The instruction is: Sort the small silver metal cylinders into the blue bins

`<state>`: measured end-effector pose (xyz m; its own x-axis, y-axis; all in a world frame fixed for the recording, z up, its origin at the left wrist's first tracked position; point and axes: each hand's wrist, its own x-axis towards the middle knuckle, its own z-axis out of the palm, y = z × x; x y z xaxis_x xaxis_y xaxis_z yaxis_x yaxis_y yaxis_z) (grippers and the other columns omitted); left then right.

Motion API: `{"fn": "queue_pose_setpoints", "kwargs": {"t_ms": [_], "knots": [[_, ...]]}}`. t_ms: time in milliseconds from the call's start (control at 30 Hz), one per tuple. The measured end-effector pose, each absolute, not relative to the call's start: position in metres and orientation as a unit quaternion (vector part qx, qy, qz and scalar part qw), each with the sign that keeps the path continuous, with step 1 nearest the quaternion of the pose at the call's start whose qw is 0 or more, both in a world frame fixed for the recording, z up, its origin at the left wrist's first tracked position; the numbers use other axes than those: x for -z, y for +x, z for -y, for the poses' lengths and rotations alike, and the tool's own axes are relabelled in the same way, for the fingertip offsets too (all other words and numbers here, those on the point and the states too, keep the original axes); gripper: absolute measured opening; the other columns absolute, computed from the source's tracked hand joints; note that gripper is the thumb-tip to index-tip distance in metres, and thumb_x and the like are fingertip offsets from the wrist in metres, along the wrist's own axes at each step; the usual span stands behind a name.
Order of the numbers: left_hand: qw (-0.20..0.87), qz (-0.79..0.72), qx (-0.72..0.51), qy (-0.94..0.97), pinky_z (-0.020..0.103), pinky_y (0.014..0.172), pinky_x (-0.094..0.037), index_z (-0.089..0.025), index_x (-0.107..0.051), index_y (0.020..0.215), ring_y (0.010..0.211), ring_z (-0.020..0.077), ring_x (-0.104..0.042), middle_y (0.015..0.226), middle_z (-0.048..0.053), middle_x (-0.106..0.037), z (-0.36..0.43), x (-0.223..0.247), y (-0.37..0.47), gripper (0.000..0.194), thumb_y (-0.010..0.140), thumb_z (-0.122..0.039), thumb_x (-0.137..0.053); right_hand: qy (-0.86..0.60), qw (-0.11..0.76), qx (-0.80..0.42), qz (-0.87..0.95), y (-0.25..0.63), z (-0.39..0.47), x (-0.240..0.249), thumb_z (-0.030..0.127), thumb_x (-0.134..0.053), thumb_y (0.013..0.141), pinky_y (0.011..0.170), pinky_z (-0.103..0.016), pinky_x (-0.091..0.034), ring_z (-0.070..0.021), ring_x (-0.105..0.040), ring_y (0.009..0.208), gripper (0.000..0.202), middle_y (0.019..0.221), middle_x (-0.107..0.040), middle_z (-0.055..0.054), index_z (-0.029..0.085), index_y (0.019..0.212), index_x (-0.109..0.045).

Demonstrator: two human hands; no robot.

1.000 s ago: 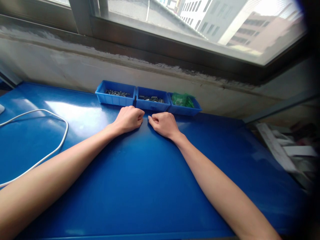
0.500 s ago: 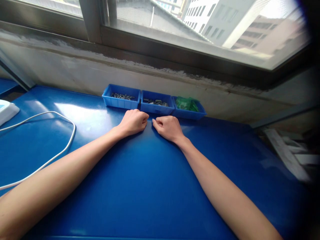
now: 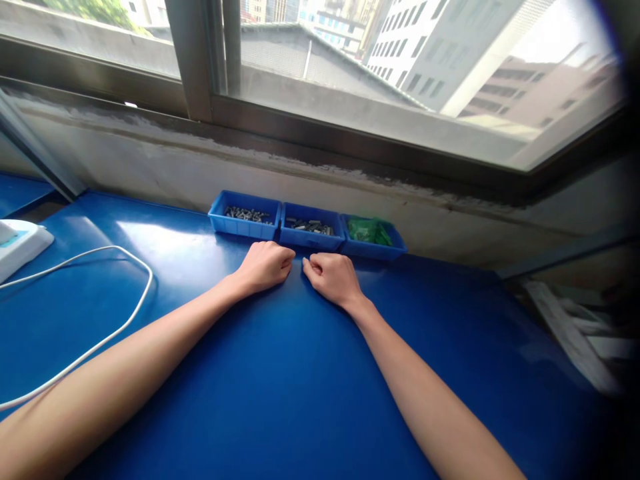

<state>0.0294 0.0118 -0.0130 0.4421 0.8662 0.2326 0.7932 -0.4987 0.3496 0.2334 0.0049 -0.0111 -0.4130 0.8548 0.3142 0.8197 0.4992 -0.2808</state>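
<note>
My left hand point(image 3: 265, 268) rests in a fist on the blue tabletop point(image 3: 280, 387), just in front of the bins. Beside it, a small gap away, my right hand point(image 3: 334, 277) is also closed, thumb side facing the left one. Nothing shows in either fist. Behind the hands, three blue bins stand in a row. Small metal parts like screws point(image 3: 246, 214) lie in the left bin point(image 3: 244, 229). The middle bin point(image 3: 311, 239) holds dark and silvery short pieces point(image 3: 311, 227), too small to name. Green plastic-looking material point(image 3: 369, 231) fills the right bin point(image 3: 375, 251).
A white cable point(image 3: 149, 277) loops across the table's left side, passing near my left forearm. At the left edge sits a white device point(image 3: 27, 243), partly cut off. Behind the bins are a wall point(image 3: 165, 163) and a metal-framed window point(image 3: 320, 143).
The view has tipped up slightly, so the bins, hands and table appear lower. Both fists keep their pose and place by the bins.
</note>
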Motion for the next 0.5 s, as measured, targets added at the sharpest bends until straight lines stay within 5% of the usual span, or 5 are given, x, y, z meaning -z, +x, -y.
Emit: {"fn": "queue_pose_setpoints", "kwargs": {"t_ms": [133,267,400,500], "knots": [[0.094,-0.488,-0.185,0.848,0.034,0.058,-0.021,-0.023,-0.048,0.060,0.060,0.0214,-0.056,0.062,0.003,-0.061,-0.0109,0.0148,0.0291,0.021,0.079,-0.017,-0.053,-0.522,0.315,0.012,0.793,0.2337,-0.0026,0.0110,0.031,-0.053,0.096,0.065,-0.029,-0.037,-0.0148,-0.051,0.062,0.032,0.070,-0.059,-0.002,0.023,0.066,-0.048],[0.072,-0.480,-0.238,0.841,0.031,0.061,-0.035,-0.022,-0.054,0.071,0.069,0.0202,-0.060,0.073,0.003,-0.063,-0.0073,0.0132,0.0305,0.014,0.083,-0.015,-0.054,-0.580,0.447,0.044,0.679,0.2355,-0.0034,0.0098,0.027,-0.056,0.093,0.073,-0.031,-0.051,-0.0150,-0.054,0.065,0.010,0.107,-0.063,-0.009,0.022,0.099,-0.061],[0.040,-0.479,-0.376,0.792,0.030,0.084,-0.053,-0.020,-0.064,0.110,0.097,0.0203,-0.066,0.110,0.009,-0.066,-0.0063,0.0139,0.0325,0.023,0.093,-0.016,-0.049,-0.589,0.458,-0.001,0.666,0.2362,-0.0074,0.0110,0.020,-0.056,0.090,0.075,-0.032,-0.056,-0.0126,-0.057,0.063,0.031,0.129,-0.059,-0.013,0.021,0.120,-0.063],[0.043,-0.448,-0.411,0.793,0.034,0.106,-0.052,-0.020,-0.057,0.139,0.125,0.0227,-0.061,0.140,0.012,-0.057,-0.0095,0.0174,0.0323,0.046,0.094,-0.016,-0.051,-0.570,0.428,-0.040,0.701,0.2356,-0.0104,0.0131,0.018,-0.055,0.090,0.077,-0.031,-0.056,-0.0138,-0.062,0.068,0.031,0.131,-0.062,-0.012,0.021,0.120,-0.065]]}}
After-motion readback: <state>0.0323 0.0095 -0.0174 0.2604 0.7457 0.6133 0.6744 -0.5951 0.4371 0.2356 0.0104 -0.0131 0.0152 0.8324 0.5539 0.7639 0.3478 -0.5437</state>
